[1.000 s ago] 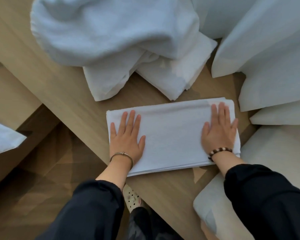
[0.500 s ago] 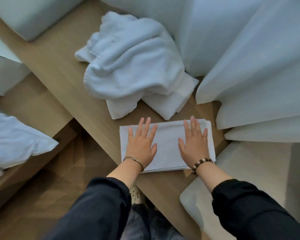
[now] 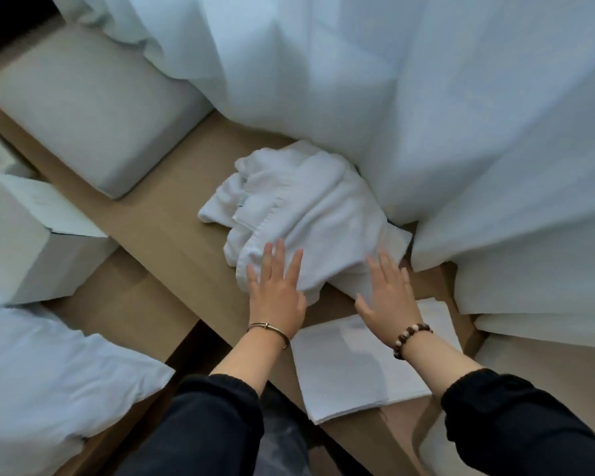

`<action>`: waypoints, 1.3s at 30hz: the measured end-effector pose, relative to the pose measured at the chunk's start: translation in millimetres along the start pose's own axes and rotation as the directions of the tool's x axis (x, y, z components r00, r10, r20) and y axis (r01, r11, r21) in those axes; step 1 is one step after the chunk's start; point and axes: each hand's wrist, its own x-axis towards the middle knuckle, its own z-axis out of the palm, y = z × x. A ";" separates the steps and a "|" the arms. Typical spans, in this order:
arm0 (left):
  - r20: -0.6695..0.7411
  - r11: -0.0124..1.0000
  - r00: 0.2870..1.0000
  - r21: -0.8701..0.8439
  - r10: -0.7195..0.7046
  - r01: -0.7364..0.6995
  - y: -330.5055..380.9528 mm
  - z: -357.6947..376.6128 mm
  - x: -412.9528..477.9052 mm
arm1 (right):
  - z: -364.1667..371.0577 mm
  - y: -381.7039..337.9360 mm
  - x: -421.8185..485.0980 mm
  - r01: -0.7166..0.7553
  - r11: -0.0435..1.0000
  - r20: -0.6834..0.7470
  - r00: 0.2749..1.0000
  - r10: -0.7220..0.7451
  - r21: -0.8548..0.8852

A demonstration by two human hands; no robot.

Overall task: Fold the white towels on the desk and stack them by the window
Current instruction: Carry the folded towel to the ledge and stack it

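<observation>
Pale wood of a desk (image 3: 172, 231) was seen running diagonally under a white curtain (image 3: 426, 115) that hung in heavy folds along the far side. One folded towel (image 3: 351, 369) was laid flat at the near edge of the desk, squared and layered, with one corner just past the edge. One crumpled heap of towels (image 3: 310, 207) was piled farther back against the curtain; how many towels were in the heap could not be counted. One cushion (image 3: 93, 108) was set on the far left end of the desk. Two hands were shown, each from a dark sleeve. The left hand (image 3: 277, 297), ringed at the wrist by one metal bangle (image 3: 268, 329), was held flat with fingers straight and spread, laid over the near edge of the heap and grasping nothing. The right hand (image 3: 390, 297), marked by one bead bracelet (image 3: 411, 338), was likewise spread with straight fingers, palm down above the heap's right corner and the folded towel's far edge; nothing was gripped, and whether cloth was touched could not be told through the blur.
</observation>
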 end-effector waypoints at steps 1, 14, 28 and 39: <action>-0.004 0.999 1.000 -0.038 -0.026 0.025 -12.3 -3.3 11.0 | -2.1 -8.9 8.7 0.003 1.000 0.002 1.000 -0.003 0.021; 0.035 0.789 0.968 -0.587 0.249 -0.182 -85.8 -5.1 93.8 | 4.4 -99.0 96.8 -0.121 0.990 0.250 0.963 0.100 0.068; -0.123 0.517 0.934 -0.804 0.336 -0.292 -61.0 -71.4 101.7 | -9.6 -100.8 106.4 0.016 0.978 -0.053 0.999 -0.005 0.206; -0.133 0.650 0.911 -0.662 0.389 -0.374 -29.4 -95.6 82.5 | -120.7 -64.7 57.0 -0.036 0.960 -0.451 0.877 0.164 0.279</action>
